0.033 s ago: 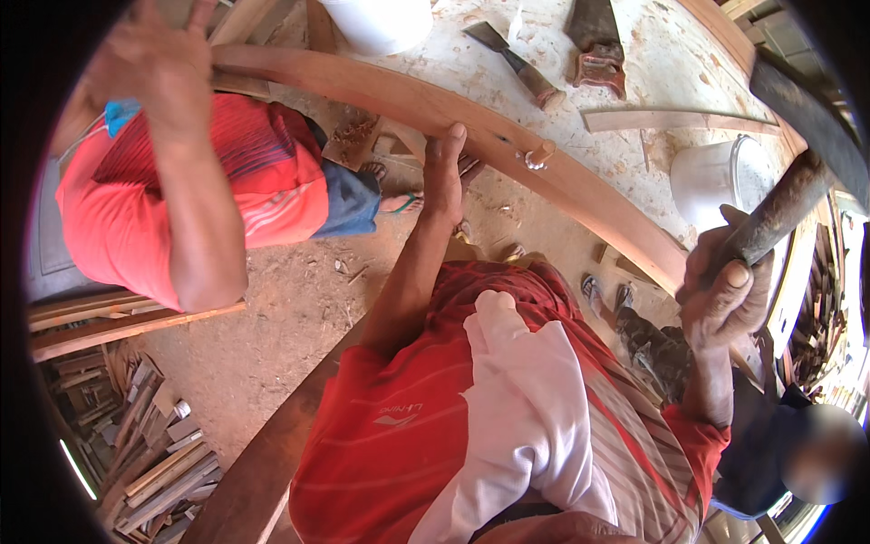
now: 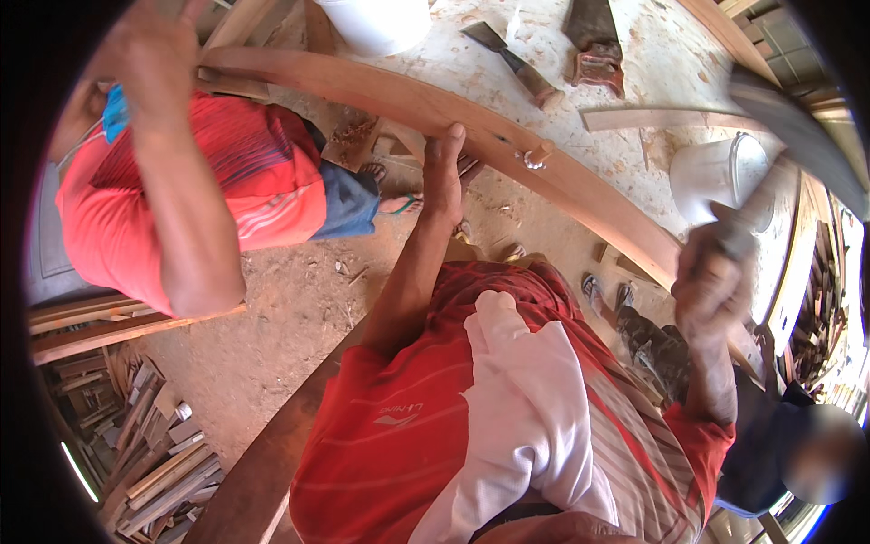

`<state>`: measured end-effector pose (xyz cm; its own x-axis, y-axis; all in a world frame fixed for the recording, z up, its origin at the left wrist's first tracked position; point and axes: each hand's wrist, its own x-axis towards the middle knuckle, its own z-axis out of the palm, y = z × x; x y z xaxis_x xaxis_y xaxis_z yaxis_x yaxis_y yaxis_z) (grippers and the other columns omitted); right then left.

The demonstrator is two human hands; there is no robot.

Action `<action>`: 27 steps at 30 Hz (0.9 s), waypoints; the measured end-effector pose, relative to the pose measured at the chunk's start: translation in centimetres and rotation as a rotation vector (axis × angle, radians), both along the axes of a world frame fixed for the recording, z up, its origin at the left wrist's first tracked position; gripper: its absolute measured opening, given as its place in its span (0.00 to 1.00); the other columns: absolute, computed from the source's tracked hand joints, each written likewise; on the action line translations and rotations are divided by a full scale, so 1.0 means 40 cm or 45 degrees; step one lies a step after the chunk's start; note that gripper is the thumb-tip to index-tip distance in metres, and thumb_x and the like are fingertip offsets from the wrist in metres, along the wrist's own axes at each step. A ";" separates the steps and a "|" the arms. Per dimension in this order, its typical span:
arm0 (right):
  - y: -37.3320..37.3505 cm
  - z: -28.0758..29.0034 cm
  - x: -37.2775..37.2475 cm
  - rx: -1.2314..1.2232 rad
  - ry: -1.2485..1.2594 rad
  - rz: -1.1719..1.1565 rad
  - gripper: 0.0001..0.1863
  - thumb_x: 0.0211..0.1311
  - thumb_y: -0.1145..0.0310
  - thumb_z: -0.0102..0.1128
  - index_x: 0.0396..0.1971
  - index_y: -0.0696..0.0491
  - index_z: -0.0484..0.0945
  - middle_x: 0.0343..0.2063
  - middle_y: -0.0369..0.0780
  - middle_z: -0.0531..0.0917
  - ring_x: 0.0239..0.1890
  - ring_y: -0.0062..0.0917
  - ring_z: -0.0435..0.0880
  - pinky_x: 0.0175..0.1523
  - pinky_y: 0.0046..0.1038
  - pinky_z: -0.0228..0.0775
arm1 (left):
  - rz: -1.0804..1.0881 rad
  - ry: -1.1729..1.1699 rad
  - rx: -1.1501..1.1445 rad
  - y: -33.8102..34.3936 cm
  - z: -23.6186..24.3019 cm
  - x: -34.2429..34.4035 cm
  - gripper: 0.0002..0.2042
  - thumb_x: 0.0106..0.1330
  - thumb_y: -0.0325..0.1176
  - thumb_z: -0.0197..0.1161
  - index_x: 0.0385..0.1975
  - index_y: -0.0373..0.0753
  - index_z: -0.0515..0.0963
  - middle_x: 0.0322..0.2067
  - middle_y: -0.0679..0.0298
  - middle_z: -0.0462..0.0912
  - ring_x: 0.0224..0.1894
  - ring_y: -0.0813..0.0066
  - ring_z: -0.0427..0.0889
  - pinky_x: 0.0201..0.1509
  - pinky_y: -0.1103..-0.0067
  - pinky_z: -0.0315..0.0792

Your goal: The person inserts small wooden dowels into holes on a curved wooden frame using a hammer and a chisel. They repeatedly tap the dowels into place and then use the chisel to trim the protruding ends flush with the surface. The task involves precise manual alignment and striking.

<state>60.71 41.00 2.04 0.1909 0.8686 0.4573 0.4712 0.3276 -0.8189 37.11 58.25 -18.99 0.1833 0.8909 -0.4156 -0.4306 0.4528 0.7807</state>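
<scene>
My left hand (image 2: 442, 168) grips the near edge of a long reddish-brown wooden beam (image 2: 362, 86), thumb on top and fingers underneath. Just right of that hand, a short wooden peg (image 2: 544, 151) sticks up from the beam, with white glue-like stuff around its base. My right hand (image 2: 718, 281) is closed round the wooden handle of a hammer (image 2: 802, 136), held up at the right, apart from the peg. The hammer's dark head and my right hand are smeared by motion.
A white worktable (image 2: 480, 72) behind the beam bears a chisel (image 2: 515, 65), a handsaw (image 2: 598, 54), a thin wood strip (image 2: 671, 120) and white buckets (image 2: 720, 177). A person in a red shirt (image 2: 263, 172) works at the left; another person (image 2: 770, 435) is at the lower right. Scrap wood (image 2: 168, 480) lies lower left.
My right hand and the hammer have shifted slightly to the left. The other person's raised arm at the left has moved a little. My left hand, beam and peg stay put.
</scene>
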 end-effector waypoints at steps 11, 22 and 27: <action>0.130 -0.060 0.035 -0.740 -0.525 -0.351 0.16 0.78 0.59 0.56 0.48 0.58 0.78 0.20 0.52 0.77 0.21 0.43 0.80 0.29 0.39 0.71 | -0.034 0.009 -0.023 0.005 0.000 -0.016 0.38 0.66 0.59 0.66 0.68 0.40 0.64 0.56 0.55 0.74 0.57 0.63 0.77 0.64 0.65 0.73; -0.001 -0.015 -0.001 -0.291 -0.301 -0.113 0.13 0.77 0.70 0.54 0.54 0.61 0.75 0.28 0.34 0.80 0.24 0.15 0.75 0.29 0.22 0.69 | -0.010 0.026 0.022 0.010 -0.013 -0.031 0.39 0.65 0.59 0.67 0.68 0.42 0.64 0.56 0.59 0.74 0.57 0.64 0.77 0.64 0.66 0.73; 0.025 -0.022 -0.017 -0.667 -1.061 0.008 0.15 0.74 0.66 0.61 0.52 0.57 0.73 0.23 0.43 0.81 0.21 0.33 0.84 0.26 0.31 0.72 | -0.016 -0.012 0.028 0.011 -0.016 -0.033 0.40 0.64 0.59 0.68 0.69 0.42 0.63 0.57 0.57 0.74 0.57 0.63 0.77 0.64 0.66 0.72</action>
<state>60.04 42.01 1.17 -0.0233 0.9997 0.0006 0.9632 0.0226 -0.2678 35.79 58.70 -19.64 0.1980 0.8975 -0.3940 -0.4323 0.4407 0.7867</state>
